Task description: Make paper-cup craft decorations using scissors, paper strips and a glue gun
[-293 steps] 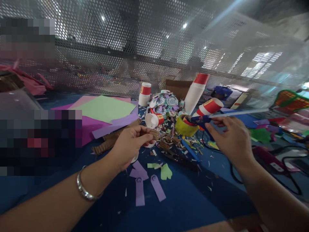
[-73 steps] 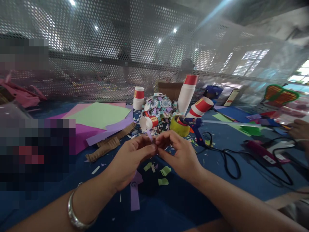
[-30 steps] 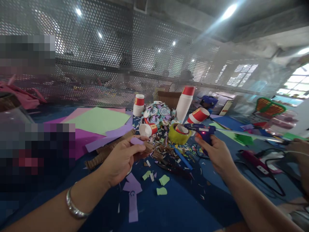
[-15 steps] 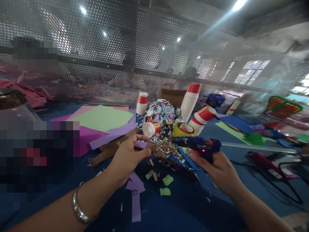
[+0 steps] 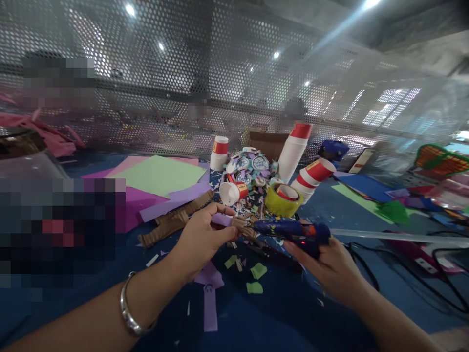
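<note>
Pinching a purple paper strip (image 5: 222,219) together with a small brown cardboard piece (image 5: 240,225) in the left hand (image 5: 200,237), thumb below and fingers above, clear of the table (image 5: 278,318). Gripping a blue glue gun (image 5: 286,230) around its handle in the right hand (image 5: 335,264), with a long clear glue stick (image 5: 384,236) out the back. Held about level, nozzle at the cardboard's free edge; hard to tell in the blur whether touching or just short. Probably light and limp as paper, easily creased; stiffer as cardboard, yet likely to crush along the ribs. Best pinched flat at the end away from the nozzle, presumably hot with the red light on. Rigid and heavier as a gun, perhaps back-heavy from the stick, so best held by the handle. Compared with a second ago, brought across from the yellow tape roll (image 5: 280,206) to the cardboard, no longer covering the roll; unchanged in the left-hand pinch.
</note>
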A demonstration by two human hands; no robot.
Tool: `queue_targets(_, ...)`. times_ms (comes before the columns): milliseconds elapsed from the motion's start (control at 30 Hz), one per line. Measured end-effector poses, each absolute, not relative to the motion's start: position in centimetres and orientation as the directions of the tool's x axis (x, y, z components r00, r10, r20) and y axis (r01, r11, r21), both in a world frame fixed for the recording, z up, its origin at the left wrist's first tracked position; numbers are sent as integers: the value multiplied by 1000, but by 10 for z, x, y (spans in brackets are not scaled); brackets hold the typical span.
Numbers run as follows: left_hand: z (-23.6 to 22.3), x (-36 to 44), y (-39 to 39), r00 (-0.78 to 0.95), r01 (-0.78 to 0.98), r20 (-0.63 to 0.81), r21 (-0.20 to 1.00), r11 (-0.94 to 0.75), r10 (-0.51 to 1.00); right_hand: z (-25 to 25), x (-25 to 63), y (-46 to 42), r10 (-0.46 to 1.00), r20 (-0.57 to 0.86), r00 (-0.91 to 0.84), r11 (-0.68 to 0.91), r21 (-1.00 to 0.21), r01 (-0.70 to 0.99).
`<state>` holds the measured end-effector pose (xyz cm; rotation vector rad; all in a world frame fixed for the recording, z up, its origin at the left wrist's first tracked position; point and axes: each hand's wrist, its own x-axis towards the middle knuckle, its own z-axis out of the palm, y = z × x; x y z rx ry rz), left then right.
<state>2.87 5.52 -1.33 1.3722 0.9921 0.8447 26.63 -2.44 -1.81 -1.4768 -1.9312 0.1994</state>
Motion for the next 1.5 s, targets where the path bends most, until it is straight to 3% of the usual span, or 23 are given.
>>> queue_targets(600,-17,30,57,386,78,-29,997,-1,922,-23,270,-26,894,424,-146,354,-465,812)
queue_targets(833,-14,30,56,385,84,-20,996,-14,923,-27,272,-25,872,469,-139,347,-393,851)
queue_targets(1067,-8,28,51,356,237,82,955,-175,931,-30,272,-24,848,497,-184,377,-322,869)
queue_targets(1167,-5,30,47,363,157,51,981,-115,931,-27,269,-22,827,523,-206,404,-297,865)
queue_targets(1333,-1,32,52,279,-61,-145,984,168,949,-17,274,-19,878,479,-3,236,-426,874)
queue_targets(1500,-2,29,58,275,-185,-148,961,204,950,-3,308,-6,842,449,299,-30,-515,856)
